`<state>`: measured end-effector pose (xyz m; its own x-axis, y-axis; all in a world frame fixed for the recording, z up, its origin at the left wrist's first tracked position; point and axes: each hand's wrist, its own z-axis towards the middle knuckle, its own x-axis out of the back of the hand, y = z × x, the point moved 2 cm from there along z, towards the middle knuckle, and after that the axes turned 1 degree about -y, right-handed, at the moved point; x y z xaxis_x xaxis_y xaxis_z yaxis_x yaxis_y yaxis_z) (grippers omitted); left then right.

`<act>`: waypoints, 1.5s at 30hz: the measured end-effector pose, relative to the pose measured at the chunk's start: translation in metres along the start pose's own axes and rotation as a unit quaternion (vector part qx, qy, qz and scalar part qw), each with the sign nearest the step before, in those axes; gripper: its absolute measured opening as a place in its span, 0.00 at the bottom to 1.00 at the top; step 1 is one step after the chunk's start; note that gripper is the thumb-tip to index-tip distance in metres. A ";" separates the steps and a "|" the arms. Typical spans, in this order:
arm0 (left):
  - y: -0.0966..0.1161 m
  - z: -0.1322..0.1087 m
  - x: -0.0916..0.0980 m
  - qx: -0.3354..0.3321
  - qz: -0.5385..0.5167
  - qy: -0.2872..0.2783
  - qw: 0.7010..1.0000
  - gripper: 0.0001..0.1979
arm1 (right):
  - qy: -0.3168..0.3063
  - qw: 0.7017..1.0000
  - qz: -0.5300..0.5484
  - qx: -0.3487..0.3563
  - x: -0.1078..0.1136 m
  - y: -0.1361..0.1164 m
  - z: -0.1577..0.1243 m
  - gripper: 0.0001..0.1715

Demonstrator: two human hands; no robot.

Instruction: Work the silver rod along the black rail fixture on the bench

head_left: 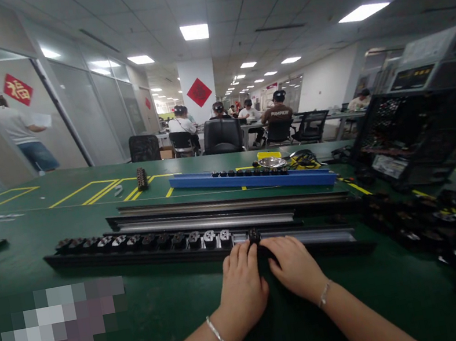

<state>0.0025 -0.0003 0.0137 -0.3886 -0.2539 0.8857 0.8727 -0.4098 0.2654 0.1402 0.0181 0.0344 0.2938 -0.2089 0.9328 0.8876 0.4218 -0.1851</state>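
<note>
One small black piece [254, 236] right between the fingertips of left hand [244, 279] and right hand [296, 265], fingers bent close together, pinching or merely touching, can't tell, black rail [172, 256] beneath, row of pieces [149, 242] crowding just left, blue channel [251, 181] well beyond.

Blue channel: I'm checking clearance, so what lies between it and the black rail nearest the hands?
Long silver-faced dark rails lie between them, as the head view shows.
</note>
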 end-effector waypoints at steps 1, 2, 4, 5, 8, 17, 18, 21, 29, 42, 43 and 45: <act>0.000 0.000 0.000 0.000 -0.003 -0.001 1.000 0.30 | -0.002 1.000 -0.001 0.001 0.001 0.000 0.000 0.24; -0.001 0.000 0.000 0.000 -0.006 -0.002 1.000 0.31 | -0.004 1.000 -0.002 0.004 0.002 0.001 0.001 0.24; -0.001 0.000 0.000 0.000 -0.013 -0.005 1.000 0.31 | -0.007 1.000 -0.006 0.012 0.004 0.005 0.001 0.24; -0.001 0.000 0.000 -0.001 -0.016 -0.006 1.000 0.32 | -0.009 1.000 -0.009 0.014 0.005 0.006 0.001 0.24; -0.001 0.000 0.000 -0.001 -0.022 -0.013 1.000 0.32 | -0.017 1.000 -0.016 0.016 0.006 0.011 0.000 0.24; 0.000 0.001 0.004 0.003 -0.027 -0.044 0.999 0.33 | -0.042 0.999 -0.021 0.017 0.006 0.019 0.000 0.25; 0.000 0.001 0.004 0.002 -0.026 -0.044 0.999 0.33 | -0.044 0.999 -0.021 0.016 0.006 0.020 0.000 0.25; 0.000 0.001 0.005 0.002 -0.025 -0.045 0.999 0.33 | -0.049 0.998 -0.020 0.015 0.008 0.022 0.000 0.25; 0.000 0.002 0.006 0.007 -0.025 -0.053 0.998 0.33 | -0.057 0.998 -0.016 0.010 0.012 0.029 -0.003 0.25; -0.002 0.002 0.004 -0.001 -0.019 -0.045 0.999 0.32 | -0.073 0.997 0.012 -0.004 0.020 0.040 -0.005 0.23; -0.002 0.002 0.004 -0.001 -0.020 -0.045 0.999 0.33 | -0.073 0.997 0.013 -0.005 0.021 0.041 -0.005 0.23; -0.002 0.003 0.004 -0.001 -0.021 -0.044 0.999 0.33 | -0.074 0.997 0.011 -0.006 0.021 0.043 -0.005 0.23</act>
<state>-0.0001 0.0016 0.0181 -0.3974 -0.1575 0.9040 0.8551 -0.4211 0.3024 0.1861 0.0273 0.0450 0.2590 -0.0657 0.9636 0.8857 0.4142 -0.2098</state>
